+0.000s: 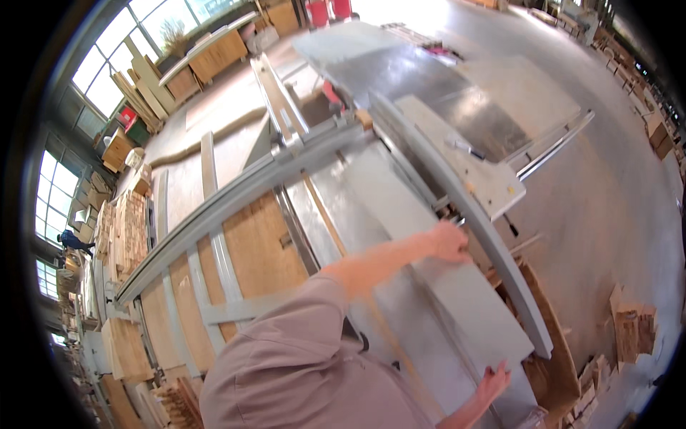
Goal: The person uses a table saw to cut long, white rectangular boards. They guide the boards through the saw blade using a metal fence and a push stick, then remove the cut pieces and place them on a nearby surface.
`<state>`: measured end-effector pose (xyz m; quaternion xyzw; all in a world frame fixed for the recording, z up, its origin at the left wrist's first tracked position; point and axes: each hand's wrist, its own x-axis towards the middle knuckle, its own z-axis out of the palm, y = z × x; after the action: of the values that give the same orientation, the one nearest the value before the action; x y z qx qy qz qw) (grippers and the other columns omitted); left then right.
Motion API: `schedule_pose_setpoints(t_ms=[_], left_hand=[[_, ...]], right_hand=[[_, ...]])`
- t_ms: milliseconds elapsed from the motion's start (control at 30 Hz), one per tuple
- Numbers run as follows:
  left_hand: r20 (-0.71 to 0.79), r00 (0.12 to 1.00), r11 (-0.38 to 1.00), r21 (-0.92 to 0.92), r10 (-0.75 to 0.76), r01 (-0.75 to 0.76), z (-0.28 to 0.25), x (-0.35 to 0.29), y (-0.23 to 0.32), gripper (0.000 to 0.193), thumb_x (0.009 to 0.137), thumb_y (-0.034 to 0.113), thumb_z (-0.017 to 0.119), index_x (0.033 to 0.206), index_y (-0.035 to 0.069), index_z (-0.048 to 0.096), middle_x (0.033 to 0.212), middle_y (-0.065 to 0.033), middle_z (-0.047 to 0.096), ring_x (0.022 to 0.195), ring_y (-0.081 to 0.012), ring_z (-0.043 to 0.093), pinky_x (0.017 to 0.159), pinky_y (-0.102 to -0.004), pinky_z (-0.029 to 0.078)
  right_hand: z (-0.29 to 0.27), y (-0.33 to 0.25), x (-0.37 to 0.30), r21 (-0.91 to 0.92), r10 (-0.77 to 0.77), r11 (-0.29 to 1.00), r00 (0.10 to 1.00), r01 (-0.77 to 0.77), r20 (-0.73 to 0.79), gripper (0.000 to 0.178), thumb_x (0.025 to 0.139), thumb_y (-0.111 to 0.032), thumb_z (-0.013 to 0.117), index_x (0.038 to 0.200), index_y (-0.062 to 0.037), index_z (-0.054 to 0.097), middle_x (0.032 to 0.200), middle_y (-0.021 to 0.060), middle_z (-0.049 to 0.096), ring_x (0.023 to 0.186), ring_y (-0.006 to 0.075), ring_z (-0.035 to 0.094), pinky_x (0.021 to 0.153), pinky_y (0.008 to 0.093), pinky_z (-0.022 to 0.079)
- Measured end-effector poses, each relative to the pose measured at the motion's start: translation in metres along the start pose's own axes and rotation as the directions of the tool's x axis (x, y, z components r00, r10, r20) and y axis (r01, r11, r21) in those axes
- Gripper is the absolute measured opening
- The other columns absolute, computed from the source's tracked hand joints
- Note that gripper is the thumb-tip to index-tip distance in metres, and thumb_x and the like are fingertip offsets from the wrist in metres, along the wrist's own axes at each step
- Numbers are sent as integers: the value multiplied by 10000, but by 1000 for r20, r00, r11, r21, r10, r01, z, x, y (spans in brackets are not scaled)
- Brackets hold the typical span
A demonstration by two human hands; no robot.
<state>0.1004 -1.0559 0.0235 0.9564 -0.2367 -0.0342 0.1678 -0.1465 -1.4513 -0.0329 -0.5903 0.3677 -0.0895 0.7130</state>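
Observation:
A long, flat light-grey panel (468,300) lies across a sliding table saw's metal bed (329,214). My left arm reaches over it. My left hand (449,243) is closed at the panel's right edge, its fingers curled and partly hidden. Nearer to me, my right hand (491,385) pinches at the panel's near end, thumb and fingertips close to the corner. A narrow gap runs along the panel's right side, beside a long grey rail (471,214).
A cream board with a pen-like tool (466,149) sits past the rail. Wide metal sheets (429,86) lie beyond. Wood offcuts (634,329) stand on the floor at right. Stacked timber (128,229) is at left, and a long fence beam (236,187) crosses the saw.

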Motion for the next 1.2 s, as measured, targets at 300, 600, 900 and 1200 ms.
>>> schedule_pose_setpoints(t_ms=[300,600,900,1200], left_hand=[[-628,465,678,-140,-624,721,76,-107,-81,685,920,322,651,1422,-96,446,1449,-313,496,1420,-486,397,1202,-547,286],[-664,483,753,-189,-571,630,72,-47,-121,714,958,289,616,1459,-162,380,1486,-344,465,1446,-479,378,1223,-532,277],[-664,424,714,-245,-617,656,73,-16,-162,719,944,279,630,1468,-148,387,1487,-332,480,1450,-445,392,1222,-489,287],[-606,382,640,-286,-698,713,65,-4,-169,714,974,294,585,1502,-133,363,1532,-314,442,1482,-417,360,1232,-478,261]], right_hand=[[4,50,57,-623,-134,774,991,115,17,575,1001,-373,666,1358,58,536,1241,193,675,1098,317,661,858,425,540],[69,-22,23,-901,-189,296,944,319,272,946,800,-348,832,1534,2,348,1250,276,661,1164,438,629,973,507,492],[74,-20,53,-645,-349,163,655,747,670,865,766,-105,816,1542,-72,436,1073,180,559,860,396,592,747,487,482],[85,-14,66,-632,-306,45,613,774,729,799,775,-128,815,1503,-49,497,912,157,550,750,364,584,626,477,458]])
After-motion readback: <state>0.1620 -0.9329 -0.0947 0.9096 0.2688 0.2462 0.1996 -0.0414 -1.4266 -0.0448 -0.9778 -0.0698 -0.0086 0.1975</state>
